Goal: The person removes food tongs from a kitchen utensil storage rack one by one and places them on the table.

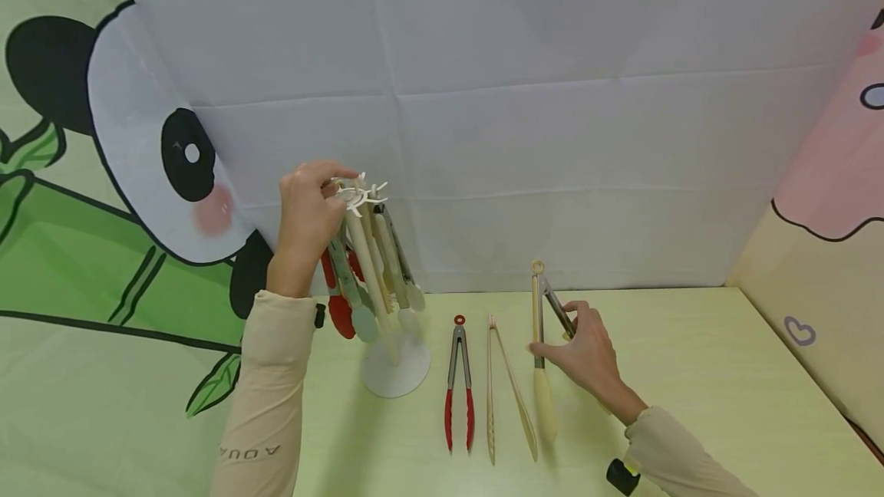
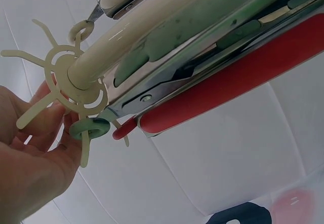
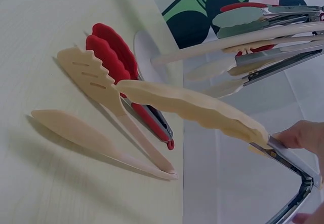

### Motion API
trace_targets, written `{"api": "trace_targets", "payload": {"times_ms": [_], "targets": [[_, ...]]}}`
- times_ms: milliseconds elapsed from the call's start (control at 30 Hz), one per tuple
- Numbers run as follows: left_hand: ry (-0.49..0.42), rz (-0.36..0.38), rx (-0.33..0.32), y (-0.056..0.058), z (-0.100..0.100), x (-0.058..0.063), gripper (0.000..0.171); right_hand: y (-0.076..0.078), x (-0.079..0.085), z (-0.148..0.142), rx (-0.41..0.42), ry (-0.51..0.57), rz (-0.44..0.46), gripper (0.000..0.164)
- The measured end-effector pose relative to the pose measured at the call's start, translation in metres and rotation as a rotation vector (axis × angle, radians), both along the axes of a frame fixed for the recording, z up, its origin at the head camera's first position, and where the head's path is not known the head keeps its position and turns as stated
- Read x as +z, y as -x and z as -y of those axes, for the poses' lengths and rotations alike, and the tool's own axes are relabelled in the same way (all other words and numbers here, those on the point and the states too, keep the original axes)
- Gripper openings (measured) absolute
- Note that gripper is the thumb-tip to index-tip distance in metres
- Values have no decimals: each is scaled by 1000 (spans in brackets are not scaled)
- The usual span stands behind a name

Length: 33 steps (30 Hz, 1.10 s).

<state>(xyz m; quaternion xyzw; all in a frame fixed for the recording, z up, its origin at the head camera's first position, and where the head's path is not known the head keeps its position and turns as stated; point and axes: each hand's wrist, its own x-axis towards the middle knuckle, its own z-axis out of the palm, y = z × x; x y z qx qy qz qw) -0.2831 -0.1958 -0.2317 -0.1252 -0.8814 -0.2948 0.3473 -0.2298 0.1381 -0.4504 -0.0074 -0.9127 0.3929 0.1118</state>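
Note:
My left hand (image 1: pixel 307 209) grips the hooked top of a cream utensil stand (image 1: pixel 395 378), with fingers and thumb about the hook ring (image 2: pixel 61 64) in the left wrist view. From the hooks hang several tongs, among them green tongs (image 1: pixel 355 290) and red tongs (image 1: pixel 338 309). At right, my right hand (image 1: pixel 587 351) holds cream-tipped metal tongs (image 1: pixel 543 401) upright, thumb on one arm and fingers at the other; the arms are spread. In the right wrist view these tongs (image 3: pixel 197 107) show a wavy cream tip, and part of the hand is out of frame.
Red-tipped metal tongs (image 1: pixel 450 413) and slim beige tongs (image 1: pixel 521 405) lie side by side on the pale table (image 1: pixel 691 374), between stand and right hand. A white cloth (image 1: pixel 483 136) hangs behind; a panda print (image 1: pixel 138 98) is at left.

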Motion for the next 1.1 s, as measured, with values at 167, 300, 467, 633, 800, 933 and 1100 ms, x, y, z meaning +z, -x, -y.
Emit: {"api": "trace_targets", "payload": {"times_ms": [167, 300, 467, 633, 800, 933, 1100], "targets": [[5, 4, 4, 1, 0, 0, 45, 1, -2, 1, -5, -1, 2, 77], [8, -1, 3, 1, 1, -1, 46, 1, -4, 2, -1, 0, 3, 76], [0, 0, -1, 2, 1, -2, 46, 2, -6, 2, 1, 0, 20, 76], [-5, 0, -2, 3, 1, -1, 47, 1, -8, 3, 3, 4, 34, 76], [-5, 3, 4, 3, 1, -2, 48, 1, -12, 4, 4, 10, 41, 76], [-11, -7, -1, 4, 2, -3, 46, 1, -15, 3, 11, 16, 42, 76], [-18, -11, -6, 4, 2, -4, 47, 2, -19, 3, 12, 15, 49, 75]]}}
